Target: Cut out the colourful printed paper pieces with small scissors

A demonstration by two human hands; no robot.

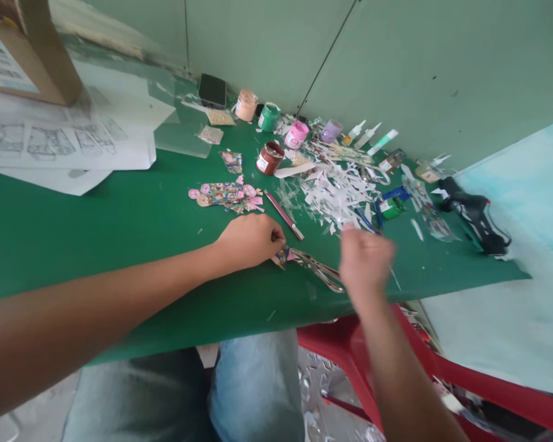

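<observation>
My left hand point(251, 239) rests on the green table point(96, 233) and pinches a small colourful paper cutout point(280, 256) at its fingertips. Metal scissors point(320, 270) lie on the table right beside that cutout. My right hand point(364, 261) hovers blurred just right of the scissors, fingers loosely curled, holding nothing that I can see. A cluster of finished colourful cutouts point(225, 195) lies beyond my left hand. A pink craft knife point(284, 215) lies between the cutouts and a heap of white paper scraps point(338, 193).
Small paint jars point(270, 158) and glue bottles point(368, 136) line the wall. A black glue gun point(474, 216) lies at the right edge. Printed sheets point(64, 141), a cardboard box point(23, 49) and a phone point(212, 91) sit far left. A red plastic chair point(350, 350) stands below.
</observation>
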